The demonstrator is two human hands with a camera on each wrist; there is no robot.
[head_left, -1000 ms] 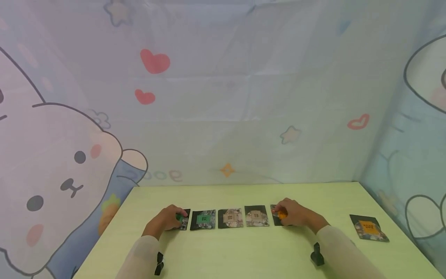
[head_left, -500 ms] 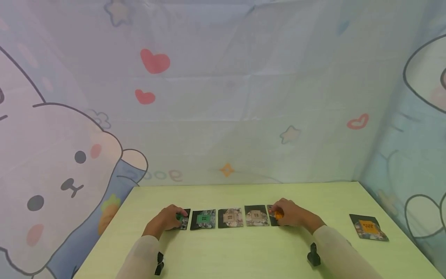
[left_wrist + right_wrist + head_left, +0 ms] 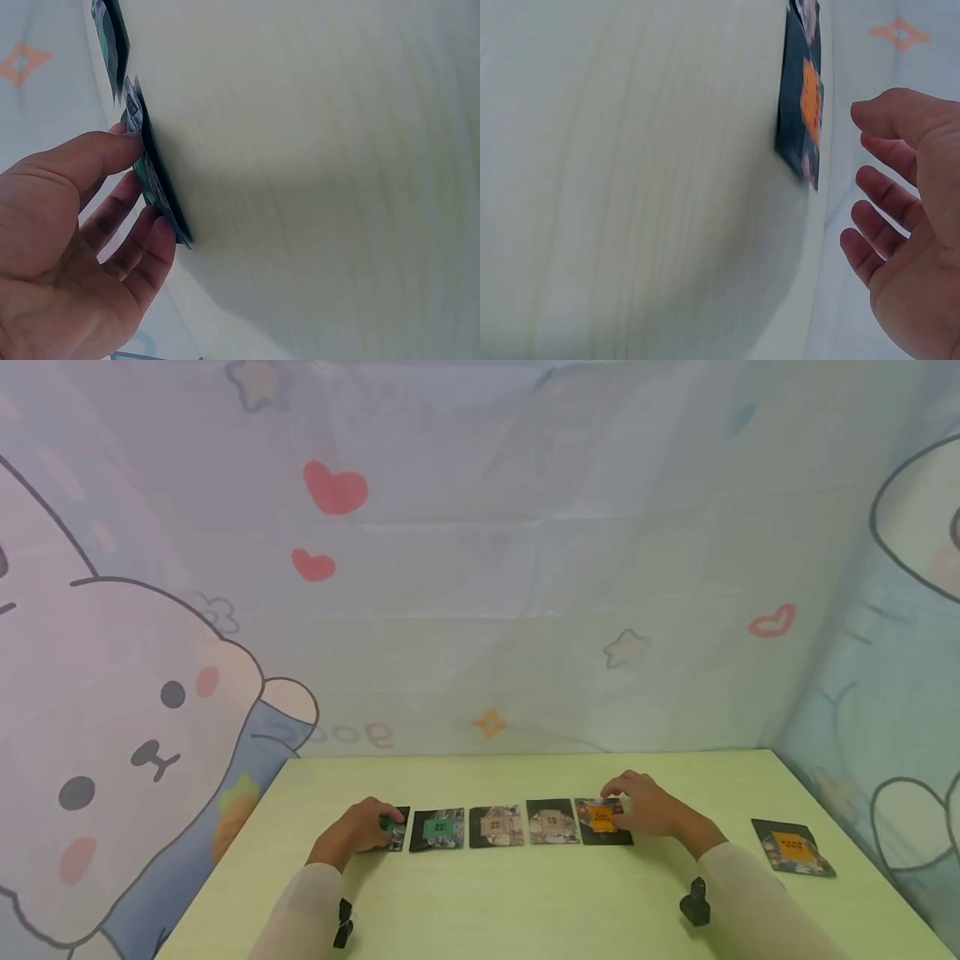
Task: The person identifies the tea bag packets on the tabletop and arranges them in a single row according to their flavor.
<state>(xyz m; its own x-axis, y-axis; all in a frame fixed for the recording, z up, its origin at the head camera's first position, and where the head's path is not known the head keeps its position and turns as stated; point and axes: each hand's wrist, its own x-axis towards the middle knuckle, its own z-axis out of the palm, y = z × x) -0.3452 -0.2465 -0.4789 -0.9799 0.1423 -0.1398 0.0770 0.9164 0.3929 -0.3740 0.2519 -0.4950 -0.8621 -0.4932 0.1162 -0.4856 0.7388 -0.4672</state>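
Observation:
In the head view, my left hand (image 3: 362, 827) rests its fingertips on a small flat packet (image 3: 397, 837) with a green label, at the row's left end. The left wrist view shows the thumb and fingers of that hand spread along the same dark packet (image 3: 154, 176), which the hand partly covers. My right hand (image 3: 647, 804) is held above the right end of the row, its fingers apart and relaxed. Beside it lies an orange-labelled packet (image 3: 602, 821), and the right wrist view shows a gap between this packet (image 3: 810, 101) and the fingers.
Between the hands, a second green-labelled packet (image 3: 438, 830) and two beige-labelled ones, a left packet (image 3: 495, 827) and a right packet (image 3: 552, 822), continue the row. Another orange-labelled packet (image 3: 792, 847) lies apart near the right edge of the pale table (image 3: 510, 902). A printed cloth (image 3: 480, 610) hangs behind.
My right hand slid the orange-labelled packet left to the row, then let go and moved up and right off it. The left hand has stayed on its packet.

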